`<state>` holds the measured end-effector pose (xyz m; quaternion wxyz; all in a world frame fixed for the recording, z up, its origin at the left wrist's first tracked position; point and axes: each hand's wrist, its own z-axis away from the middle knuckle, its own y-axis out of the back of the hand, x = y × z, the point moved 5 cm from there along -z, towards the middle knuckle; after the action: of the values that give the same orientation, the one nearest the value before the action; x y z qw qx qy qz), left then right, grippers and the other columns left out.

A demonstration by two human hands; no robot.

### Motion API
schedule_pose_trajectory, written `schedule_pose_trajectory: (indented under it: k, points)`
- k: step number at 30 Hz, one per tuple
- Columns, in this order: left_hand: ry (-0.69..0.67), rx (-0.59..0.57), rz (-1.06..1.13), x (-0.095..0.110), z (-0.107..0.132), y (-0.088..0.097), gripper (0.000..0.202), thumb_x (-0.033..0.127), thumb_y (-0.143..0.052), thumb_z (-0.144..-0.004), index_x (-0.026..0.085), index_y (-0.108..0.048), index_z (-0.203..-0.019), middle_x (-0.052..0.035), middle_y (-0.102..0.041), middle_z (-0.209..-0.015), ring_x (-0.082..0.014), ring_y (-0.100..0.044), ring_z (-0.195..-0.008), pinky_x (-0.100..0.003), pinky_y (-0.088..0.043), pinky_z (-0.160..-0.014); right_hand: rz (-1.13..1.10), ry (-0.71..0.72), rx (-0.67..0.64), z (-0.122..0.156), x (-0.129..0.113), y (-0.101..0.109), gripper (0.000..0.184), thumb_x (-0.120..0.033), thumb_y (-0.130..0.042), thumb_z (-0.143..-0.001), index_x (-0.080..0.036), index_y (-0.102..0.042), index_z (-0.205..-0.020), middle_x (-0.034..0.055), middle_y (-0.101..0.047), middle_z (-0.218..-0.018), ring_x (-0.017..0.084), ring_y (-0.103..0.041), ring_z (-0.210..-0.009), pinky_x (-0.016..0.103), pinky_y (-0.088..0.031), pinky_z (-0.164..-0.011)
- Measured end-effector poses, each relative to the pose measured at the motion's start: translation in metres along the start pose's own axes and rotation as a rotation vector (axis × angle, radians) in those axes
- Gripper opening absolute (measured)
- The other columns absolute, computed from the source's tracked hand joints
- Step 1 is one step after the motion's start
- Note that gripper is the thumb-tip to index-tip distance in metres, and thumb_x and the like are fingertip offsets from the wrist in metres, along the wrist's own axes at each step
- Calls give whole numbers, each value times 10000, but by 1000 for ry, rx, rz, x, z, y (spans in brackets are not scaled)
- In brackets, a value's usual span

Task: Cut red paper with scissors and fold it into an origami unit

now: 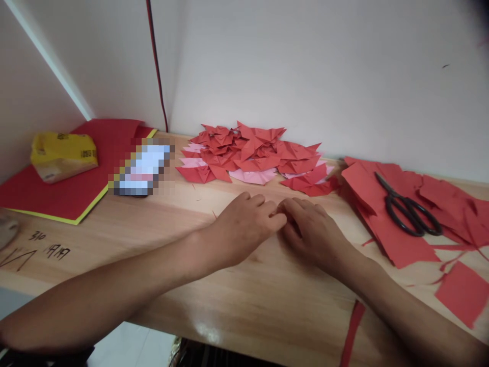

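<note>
My left hand [250,219] and my right hand [307,221] meet over the middle of the wooden table. The fingers of both are curled in and closed, with the fingertips touching or nearly so. Whatever they may be pinching is hidden behind the fingers. Just beyond them lies a heap of folded red and pink paper pieces [260,150] with pointed corners, close to the wall. To the right of my right hand, black-handled scissors [410,211] rest on red paper sheets [376,219].
A yellow packet [63,153] sits on large red and yellow sheets [76,196] at the left, beside a phone [143,168] with a blurred screen. A red square [464,293] and paper scraps lie at right. One red strip [352,331] hangs near the front edge. A cable [156,66] runs down the wall.
</note>
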<state>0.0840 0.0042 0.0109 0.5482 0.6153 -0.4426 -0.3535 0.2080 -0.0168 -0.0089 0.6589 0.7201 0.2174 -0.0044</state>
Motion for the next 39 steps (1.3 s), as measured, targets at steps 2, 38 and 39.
schedule_pose_trajectory:
  k: [2, 38, 39]
  points:
    - [-60, -29, -47, 6, 2, -1, 95, 80, -569, -773, 148, -585, -838, -86, -585, -883, -245, -527, -857, -345, -369, -648, -21, 9, 2, 0, 1, 1, 86, -130, -429, -805, -201, -475, -820, 52, -602, -801, 201, -516, -736, 324, -352, -677]
    - [-58, -4, -116, 15, 7, -7, 108, 74, -575, -787, 124, -662, -828, -99, -571, -935, -226, -500, -853, -331, -387, -577, 18, -39, 17, 2, 1, -1, 110, -142, -458, -819, -190, -503, -908, 55, -603, -864, 227, -545, -812, 347, -339, -699]
    - [-54, -13, -116, 15, 8, -7, 102, 76, -581, -784, 126, -661, -822, -97, -570, -936, -225, -499, -851, -332, -386, -575, 10, -30, 19, 2, 2, -1, 129, -126, -448, -813, -188, -504, -910, 58, -604, -869, 226, -545, -816, 346, -342, -701]
